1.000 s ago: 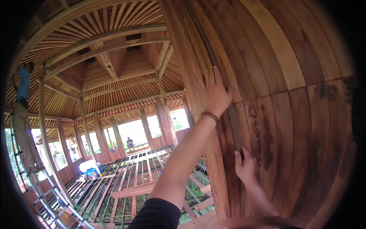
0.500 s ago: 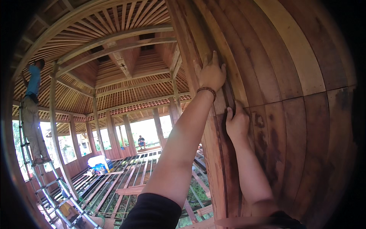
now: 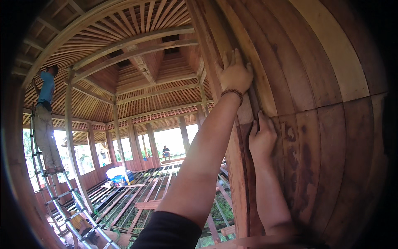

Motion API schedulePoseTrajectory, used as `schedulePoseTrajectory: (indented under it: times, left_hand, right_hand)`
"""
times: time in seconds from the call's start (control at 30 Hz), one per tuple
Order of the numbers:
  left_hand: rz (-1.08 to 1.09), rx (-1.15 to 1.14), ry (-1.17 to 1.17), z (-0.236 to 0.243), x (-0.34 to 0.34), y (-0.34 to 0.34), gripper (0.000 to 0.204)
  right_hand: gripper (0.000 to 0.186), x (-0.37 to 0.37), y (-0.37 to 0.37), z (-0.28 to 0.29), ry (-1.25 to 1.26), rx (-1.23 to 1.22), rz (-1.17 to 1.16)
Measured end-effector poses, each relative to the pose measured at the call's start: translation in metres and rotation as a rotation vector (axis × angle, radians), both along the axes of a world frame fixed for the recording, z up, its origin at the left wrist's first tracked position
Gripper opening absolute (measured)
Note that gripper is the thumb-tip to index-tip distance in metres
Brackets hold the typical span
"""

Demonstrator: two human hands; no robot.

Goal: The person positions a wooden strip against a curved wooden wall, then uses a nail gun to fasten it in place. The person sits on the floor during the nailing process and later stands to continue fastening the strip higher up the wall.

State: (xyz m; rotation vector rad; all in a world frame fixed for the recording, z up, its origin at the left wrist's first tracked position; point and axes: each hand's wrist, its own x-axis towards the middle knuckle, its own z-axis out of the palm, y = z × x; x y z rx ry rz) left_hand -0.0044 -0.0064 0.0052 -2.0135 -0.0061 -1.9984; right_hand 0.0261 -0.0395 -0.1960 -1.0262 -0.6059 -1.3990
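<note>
Far off to the left of both hands, a person [image 3: 46, 112] stands on a ladder [image 3: 54, 191]. Nearer, the left hand [image 3: 234, 74] lies flat and spread on the wooden wall [image 3: 323, 137], hardly shifted from half a second ago. Just below and right of it, the right hand [image 3: 261, 139] now presses the dark narrow board [image 3: 251, 166] slightly lower, fingers loosely curled against it.

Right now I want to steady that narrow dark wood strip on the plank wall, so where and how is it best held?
Probably flat-palmed along its length from the open left edge: the narrow strip stands upright, flush against the plank wall, leaving little to wrap. The left hand presses high, the right hand lower.
</note>
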Motion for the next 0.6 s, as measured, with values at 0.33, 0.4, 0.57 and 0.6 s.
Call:
schedulePoseTrajectory:
  times: [0.33,0.4,0.57,0.6]
  left_hand:
    - [0.171,0.136,-0.134,-0.001,0.009,0.007,0.063]
    - [0.225,0.162,-0.162,0.001,0.013,0.007,0.060]
    - [0.205,0.125,-0.119,0.006,0.019,0.010,0.060]
    - [0.208,0.128,-0.119,0.006,0.019,0.010,0.060]
  right_hand:
    - [0.032,0.001,0.009,-0.004,0.009,0.033,0.024]
    - [0.033,-0.003,0.012,-0.016,-0.024,0.051,0.004]
    - [0.039,-0.010,0.016,-0.043,-0.104,-0.003,-0.069]
    - [0.040,-0.010,0.016,-0.045,-0.073,-0.033,-0.065]
